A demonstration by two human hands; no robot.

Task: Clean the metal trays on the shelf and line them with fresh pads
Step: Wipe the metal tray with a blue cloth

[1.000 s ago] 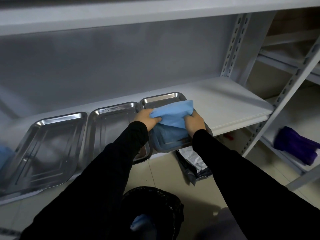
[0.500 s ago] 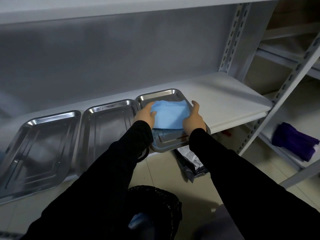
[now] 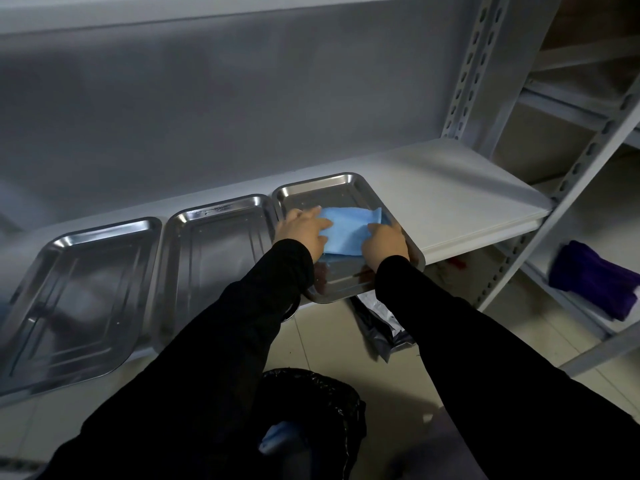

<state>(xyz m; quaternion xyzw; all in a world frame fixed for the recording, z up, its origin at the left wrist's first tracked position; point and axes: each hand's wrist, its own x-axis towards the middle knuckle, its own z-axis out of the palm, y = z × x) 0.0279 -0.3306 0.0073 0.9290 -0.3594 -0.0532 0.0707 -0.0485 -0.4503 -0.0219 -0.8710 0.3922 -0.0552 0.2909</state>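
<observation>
Lowered since the earlier frame, the blue pad (image 3: 349, 230) now lies inside the rightmost metal tray (image 3: 341, 183) on the shelf (image 3: 450, 188). It is pressed down by the spread left grip (image 3: 304, 230). Whether it is pinched by the bent right grip (image 3: 384, 240) cannot be told. Lining is judged under way, and smoothing into the corners is called for next.

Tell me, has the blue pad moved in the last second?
Yes. The blue pad has come down from above the rightmost tray, near its far rim, to lie flat inside it.
</observation>
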